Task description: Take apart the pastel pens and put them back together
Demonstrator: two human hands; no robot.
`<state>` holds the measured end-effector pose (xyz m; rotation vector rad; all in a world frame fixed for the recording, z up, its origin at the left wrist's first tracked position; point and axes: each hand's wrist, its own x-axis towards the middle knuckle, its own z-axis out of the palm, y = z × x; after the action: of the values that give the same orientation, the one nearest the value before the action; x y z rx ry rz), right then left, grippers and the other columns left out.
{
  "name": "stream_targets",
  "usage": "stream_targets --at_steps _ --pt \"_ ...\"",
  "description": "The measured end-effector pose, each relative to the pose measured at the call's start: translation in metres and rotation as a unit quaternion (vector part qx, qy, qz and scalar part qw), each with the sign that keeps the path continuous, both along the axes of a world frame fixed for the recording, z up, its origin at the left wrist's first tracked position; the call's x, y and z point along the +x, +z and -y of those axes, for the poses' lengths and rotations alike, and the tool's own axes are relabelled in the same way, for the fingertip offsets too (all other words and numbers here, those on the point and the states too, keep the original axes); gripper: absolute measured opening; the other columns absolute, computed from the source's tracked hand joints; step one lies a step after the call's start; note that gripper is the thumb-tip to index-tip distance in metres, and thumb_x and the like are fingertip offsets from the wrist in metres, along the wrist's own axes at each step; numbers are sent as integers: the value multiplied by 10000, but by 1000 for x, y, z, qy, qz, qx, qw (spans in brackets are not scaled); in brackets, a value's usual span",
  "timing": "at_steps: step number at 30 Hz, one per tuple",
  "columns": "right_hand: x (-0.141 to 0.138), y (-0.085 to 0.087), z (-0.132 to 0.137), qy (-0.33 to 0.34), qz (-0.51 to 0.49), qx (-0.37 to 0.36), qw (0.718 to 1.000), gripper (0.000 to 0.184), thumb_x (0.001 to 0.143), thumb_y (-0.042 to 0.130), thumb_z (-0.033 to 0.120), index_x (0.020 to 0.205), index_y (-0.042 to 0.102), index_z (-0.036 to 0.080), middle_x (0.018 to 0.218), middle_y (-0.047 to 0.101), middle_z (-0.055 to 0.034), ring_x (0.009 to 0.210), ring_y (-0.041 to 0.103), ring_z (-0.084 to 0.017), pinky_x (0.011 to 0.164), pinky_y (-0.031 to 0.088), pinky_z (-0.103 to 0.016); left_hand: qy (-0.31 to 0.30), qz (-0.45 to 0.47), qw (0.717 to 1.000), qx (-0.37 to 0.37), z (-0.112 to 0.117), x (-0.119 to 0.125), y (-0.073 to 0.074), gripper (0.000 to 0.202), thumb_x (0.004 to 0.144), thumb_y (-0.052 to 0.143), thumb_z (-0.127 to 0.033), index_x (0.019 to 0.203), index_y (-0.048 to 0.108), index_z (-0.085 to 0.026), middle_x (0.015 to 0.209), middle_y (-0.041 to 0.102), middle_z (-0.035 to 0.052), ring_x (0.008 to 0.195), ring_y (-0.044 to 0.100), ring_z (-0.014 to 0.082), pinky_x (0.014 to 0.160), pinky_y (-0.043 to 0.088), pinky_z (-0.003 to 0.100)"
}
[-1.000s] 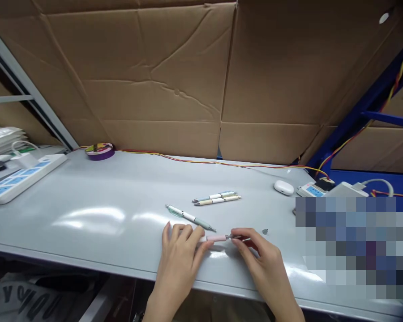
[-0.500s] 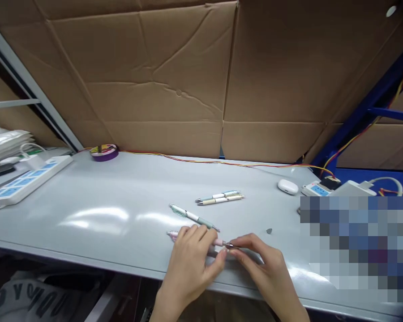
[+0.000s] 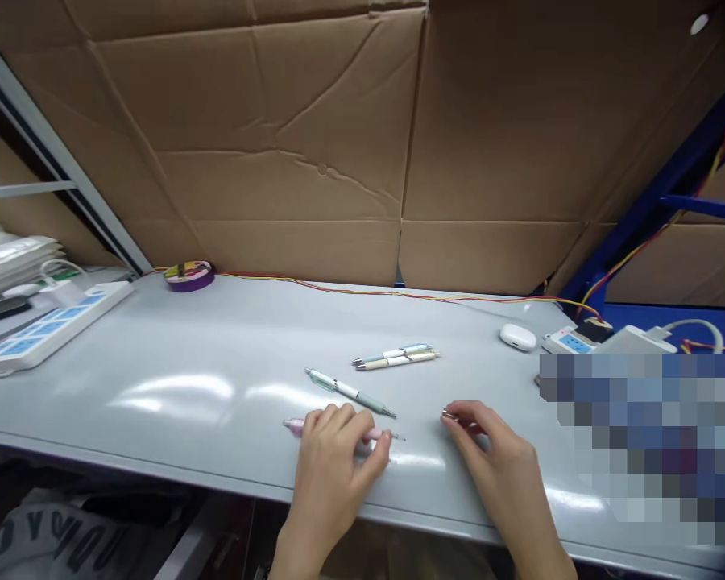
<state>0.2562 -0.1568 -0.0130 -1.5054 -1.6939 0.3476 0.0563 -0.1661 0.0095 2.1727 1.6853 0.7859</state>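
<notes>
We keep the pink pen clamped in our left hand's grip near the counter's front edge, long axis roughly along it, narrow end rightward, facing our right hand, whose fingertips pinch a small metallic piece apart from the pen.

Creased brown cardboard forms the back wall, a vertical seam dividing it right of centre, with the right-hand panel in deeper shade. A slanting grey metal post borders it on the left, a blue metal rack upright on the right. The glossy pale grey tabletop reflects bright patches of light; the space beneath its front edge is dark.
</notes>
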Motion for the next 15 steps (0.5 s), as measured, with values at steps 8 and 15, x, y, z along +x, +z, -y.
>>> stream_targets --at_steps 8,15 --pt "-6 -3 -7 31 46 -43 998 189 865 440 242 895 621 198 900 645 -73 855 618 -226 725 527 -363 -19 31 999 -10 0 -2 -6 143 967 404 -306 958 536 -250 947 604 13 904 539 221 805 409 374" --pt "-5 -5 -7 10 25 -54 998 289 861 438 266 1087 597 181 910 642 -72 790 625 -205 710 538 -359 -15 32 999 -19 -1 -1 -6 163 978 397 -279 936 550 -244 933 615 0 889 544 214 816 410 383"
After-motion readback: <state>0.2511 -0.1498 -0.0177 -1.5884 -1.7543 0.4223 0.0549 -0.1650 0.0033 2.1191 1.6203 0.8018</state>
